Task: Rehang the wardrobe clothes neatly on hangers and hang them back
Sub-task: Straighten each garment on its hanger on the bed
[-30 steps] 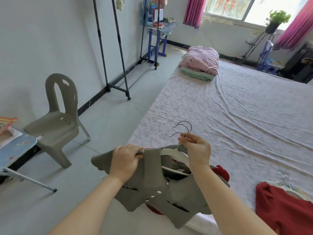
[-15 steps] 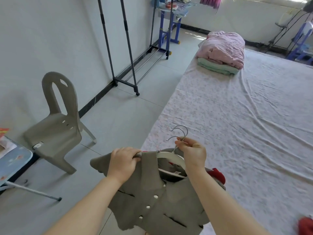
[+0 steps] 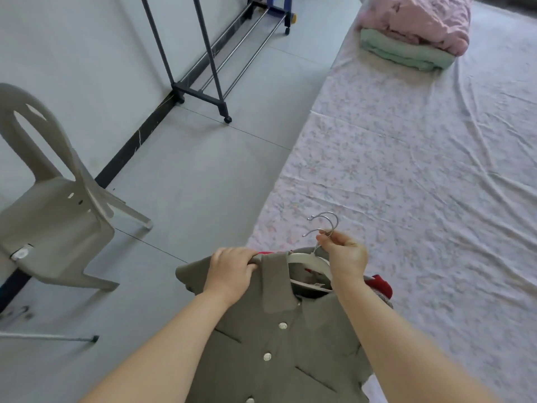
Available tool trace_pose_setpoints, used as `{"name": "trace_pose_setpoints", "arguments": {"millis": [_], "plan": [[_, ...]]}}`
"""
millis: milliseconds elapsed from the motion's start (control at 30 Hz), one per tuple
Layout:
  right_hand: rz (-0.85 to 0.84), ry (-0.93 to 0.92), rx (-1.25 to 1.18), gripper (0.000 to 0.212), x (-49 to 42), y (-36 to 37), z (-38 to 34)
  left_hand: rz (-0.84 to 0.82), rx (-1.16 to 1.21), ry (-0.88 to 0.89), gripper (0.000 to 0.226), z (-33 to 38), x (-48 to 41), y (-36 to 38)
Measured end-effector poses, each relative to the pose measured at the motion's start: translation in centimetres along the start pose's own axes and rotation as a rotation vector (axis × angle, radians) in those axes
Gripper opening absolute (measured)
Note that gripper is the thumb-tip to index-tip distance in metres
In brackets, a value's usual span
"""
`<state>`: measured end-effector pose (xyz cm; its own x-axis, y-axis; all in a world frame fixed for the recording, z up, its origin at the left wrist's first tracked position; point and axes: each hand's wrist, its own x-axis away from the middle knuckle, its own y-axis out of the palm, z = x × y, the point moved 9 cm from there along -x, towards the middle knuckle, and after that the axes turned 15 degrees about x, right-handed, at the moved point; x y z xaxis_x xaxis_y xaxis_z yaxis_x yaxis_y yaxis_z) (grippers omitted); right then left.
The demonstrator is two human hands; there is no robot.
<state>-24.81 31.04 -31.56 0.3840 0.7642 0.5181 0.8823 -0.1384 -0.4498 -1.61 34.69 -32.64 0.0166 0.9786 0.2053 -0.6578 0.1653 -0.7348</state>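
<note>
The bed (image 3: 421, 184) fills the right side and is covered with a pale sheet with small flowers, wrinkled in many places. At its far end lies a folded green blanket (image 3: 406, 52), and a pink quilt (image 3: 415, 18) lies on top of it. Left of the bed is the grey tiled floor (image 3: 209, 175). On it stand a grey plastic chair (image 3: 58, 216) near the wall and a dark metal clothes rack (image 3: 203, 91) on small wheels. A thin metal leg (image 3: 58, 336) touches the floor at lower left.
</note>
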Motion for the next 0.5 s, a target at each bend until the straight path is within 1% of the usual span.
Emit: {"name": "trace_pose_setpoints", "arguments": {"millis": [33, 67, 133, 200, 233, 300, 400, 500], "plan": [[0.031, 0.027, 0.017, 0.008, -0.9, 0.3, 0.9, -0.033, 0.0, 0.005, 0.026, -0.6, -0.7, 1.0], [0.06, 0.044, 0.045, 0.011, -1.7, 0.5, 1.7, -0.069, -0.007, 0.009, 0.029, -1.1, -1.3, 2.0], [0.078, 0.055, 0.143, 0.026, -3.0, 1.0, 3.0, -0.153, -0.064, 0.011, 0.038, -2.4, -2.1, 3.9], [0.049, 0.069, 0.252, 0.044, -3.9, 1.6, 4.0, -0.233, -0.105, -0.014, 0.047, -3.9, -2.4, 5.6], [0.032, 0.076, 0.302, 0.049, -4.2, 1.8, 4.5, -0.262, -0.113, -0.042, 0.049, -4.5, -2.4, 6.1], [0.016, 0.069, 0.403, 0.05, -4.1, 2.0, 5.1, -0.28, -0.124, -0.069, 0.051, -5.3, -2.3, 6.5], [0.001, 0.036, 0.505, 0.041, -2.3, 2.1, 5.9, -0.26, -0.135, -0.036, 0.049, -5.1, -1.8, 5.8], [-0.036, 0.043, 0.573, 0.038, 0.6, 1.7, 7.0, -0.271, -0.13, 0.0, 0.048, -3.7, -1.2, 4.8]]}}
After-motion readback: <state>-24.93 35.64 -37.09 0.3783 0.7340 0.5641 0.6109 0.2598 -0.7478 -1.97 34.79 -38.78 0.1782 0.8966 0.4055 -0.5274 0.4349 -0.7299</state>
